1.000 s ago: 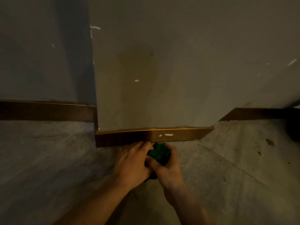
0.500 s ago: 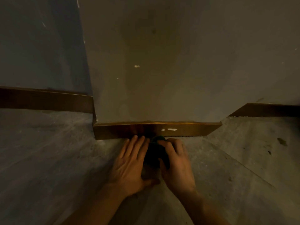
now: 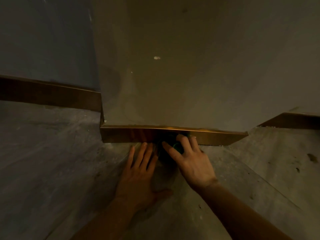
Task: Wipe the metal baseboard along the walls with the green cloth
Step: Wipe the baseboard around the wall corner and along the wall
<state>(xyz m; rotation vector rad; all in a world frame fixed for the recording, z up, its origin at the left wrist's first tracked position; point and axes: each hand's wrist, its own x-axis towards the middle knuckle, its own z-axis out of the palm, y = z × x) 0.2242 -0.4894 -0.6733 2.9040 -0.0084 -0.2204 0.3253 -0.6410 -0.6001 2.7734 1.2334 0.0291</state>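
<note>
A bronze-coloured metal baseboard [image 3: 131, 135] runs along the foot of a wall section that juts out toward me. My right hand [image 3: 188, 161] presses a bunched green cloth [image 3: 177, 146] against the middle of this strip; only a small green patch shows between the fingers. My left hand [image 3: 140, 172] lies flat on the floor just left of the cloth, fingers spread and pointing at the baseboard, holding nothing.
More baseboard [image 3: 52, 94] continues on the recessed wall at the left, and another piece [image 3: 292, 121] at the right. The grey concrete floor [image 3: 52, 161] is dusty, with dark spots [image 3: 312, 157] at the right. The plastered wall [image 3: 190, 75] rises above.
Both hands held the cloth a second ago. Now the left hand has let go and lies flat on the floor, while the right has pushed the cloth up onto the baseboard.
</note>
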